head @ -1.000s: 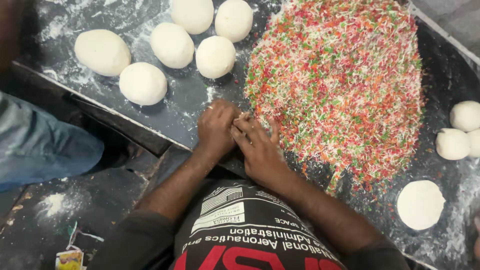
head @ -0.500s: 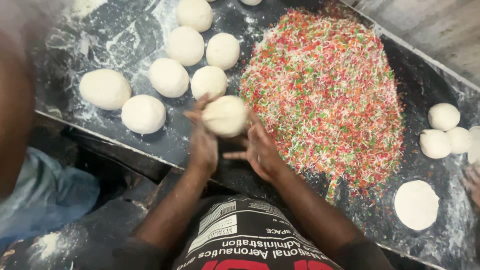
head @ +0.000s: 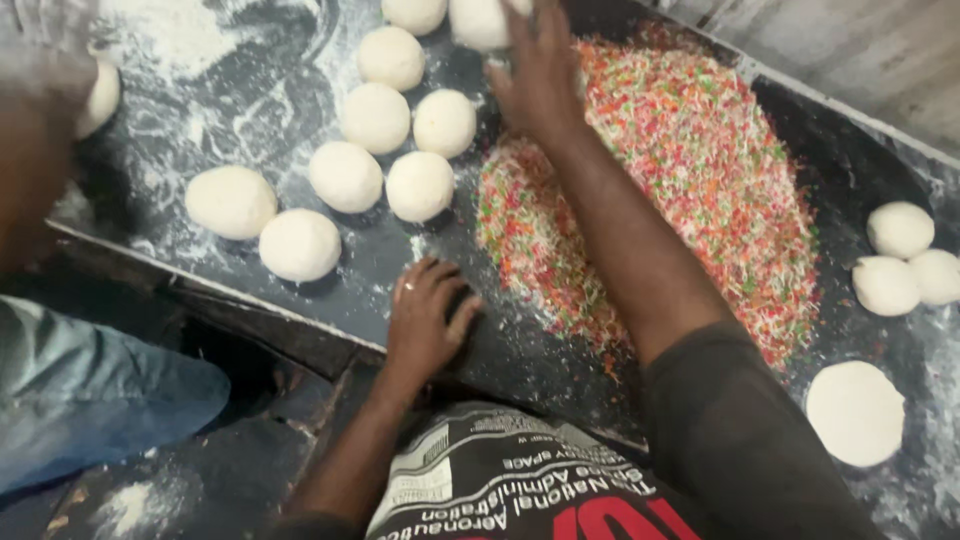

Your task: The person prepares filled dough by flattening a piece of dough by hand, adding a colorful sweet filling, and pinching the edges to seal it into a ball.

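Observation:
My right hand point(head: 535, 70) reaches far across the dark floured worktop point(head: 250, 110) and grips a white dough ball point(head: 478, 22) at the top of the view. That ball sits beside several other round dough balls point(head: 375, 118) lined up on the left. My left hand point(head: 428, 315) rests flat on the worktop near its front edge, fingers spread, holding nothing. A big heap of red, green and orange shredded bits point(head: 690, 180) lies right of my right arm.
Three more dough balls point(head: 900, 230) and a flattened dough disc point(head: 855, 412) lie at the right. Another person's arm point(head: 30, 170) and blue-clad leg point(head: 90, 400) are at the left. The worktop's front edge point(head: 250, 305) runs diagonally.
Both hands were together at the front edge, then lifted a dough ball. Now my right hand has carried it far forward to the row, and my left has dropped to the worktop.

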